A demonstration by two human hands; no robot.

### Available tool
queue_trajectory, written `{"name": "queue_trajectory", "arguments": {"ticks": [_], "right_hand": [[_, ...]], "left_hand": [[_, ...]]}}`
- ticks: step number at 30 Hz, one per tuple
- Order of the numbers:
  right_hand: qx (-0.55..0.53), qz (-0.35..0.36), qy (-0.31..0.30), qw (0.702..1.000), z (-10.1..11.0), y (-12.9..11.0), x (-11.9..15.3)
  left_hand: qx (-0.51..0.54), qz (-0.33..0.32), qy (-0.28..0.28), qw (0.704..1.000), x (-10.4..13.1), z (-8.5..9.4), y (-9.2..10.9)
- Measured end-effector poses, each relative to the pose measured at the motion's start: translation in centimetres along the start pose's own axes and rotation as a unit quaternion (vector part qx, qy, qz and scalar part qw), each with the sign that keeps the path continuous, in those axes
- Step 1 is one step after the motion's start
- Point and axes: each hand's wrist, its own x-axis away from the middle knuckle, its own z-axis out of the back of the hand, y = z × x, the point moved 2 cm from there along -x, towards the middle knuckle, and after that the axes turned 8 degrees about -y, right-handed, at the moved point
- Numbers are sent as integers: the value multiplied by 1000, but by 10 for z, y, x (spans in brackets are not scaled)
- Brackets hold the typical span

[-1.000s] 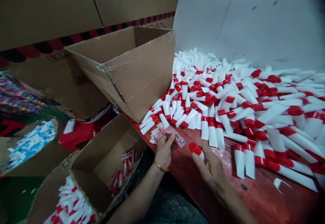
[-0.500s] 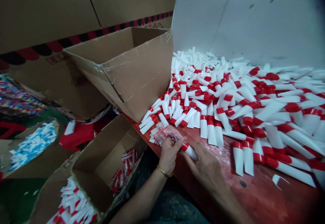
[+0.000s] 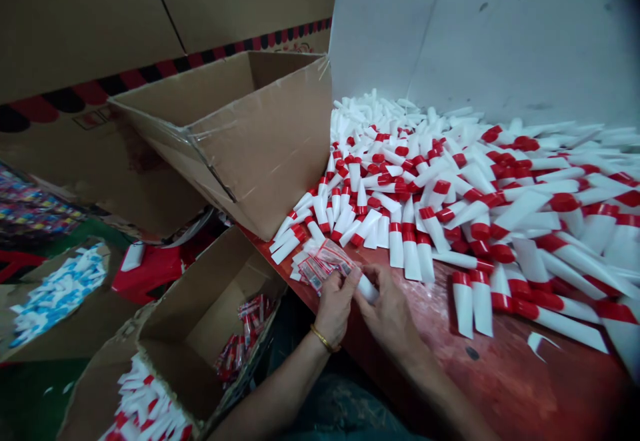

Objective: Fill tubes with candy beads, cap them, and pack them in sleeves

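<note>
My left hand (image 3: 336, 304) is closed on a clear printed plastic bag (image 3: 331, 253), pinching it near its mouth. Between my two hands lies a white tube (image 3: 367, 289), its front end at the bag's opening and its red cap now hard to see. My right hand (image 3: 391, 311) grips the tube's white body from the right side. Under and left of the bag, more flat printed bags (image 3: 311, 273) rest on the red tabletop (image 3: 425, 307). A big pile of white tubes with red caps (image 3: 445, 187) spreads beyond my hands.
An open cardboard box (image 3: 270, 147) stands at the table's left edge. Below it, another box (image 3: 175, 334) holds bagged red-capped tubes (image 3: 245, 337). Loose tubes (image 3: 147, 404) lie in a carton at lower left; blue and white pieces (image 3: 60, 294) fill another. A pale wall (image 3: 475, 34) rises behind.
The white tube has moved left into the bag's mouth, so its red cap shows less. My right hand has come closer to my left. The view has shifted slightly.
</note>
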Motion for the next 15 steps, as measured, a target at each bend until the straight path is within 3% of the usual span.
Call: {"name": "queue_trajectory", "arguments": {"ticks": [4,8,12,15], "right_hand": [[-12,24,-61,998,11,2,6],[-19,-19,-149,988,21,11,20],[-40,-2,-74,996,20,8,19],[-100,-27,-70,992,14,8,14]], "left_hand": [[70,21,-6,997,-6,6,17],[104,18,10,994,-9,13,27],[76,54,-45,995,3,0,8],[56,41,-76,995,12,-9,-4]]}}
